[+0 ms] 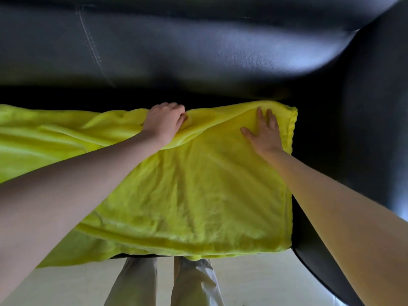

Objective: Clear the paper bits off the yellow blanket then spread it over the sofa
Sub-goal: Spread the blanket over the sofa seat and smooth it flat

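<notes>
The yellow blanket (pixel 187 195) lies across the seat of the black leather sofa (pixel 198 51), its front edge hanging over the seat's front. My left hand (pixel 164 122) is closed on a raised fold of the blanket near its back edge, close to the backrest. My right hand (pixel 263 131) rests flat with fingers apart on the blanket near its back right corner. No paper bits show on the blanket.
The sofa's right armrest (pixel 364 129) rises just right of the blanket. A pale floor (pixel 254 281) lies below the seat, with my light trouser legs (pixel 194 283) standing against the sofa front. The blanket runs out of view to the left.
</notes>
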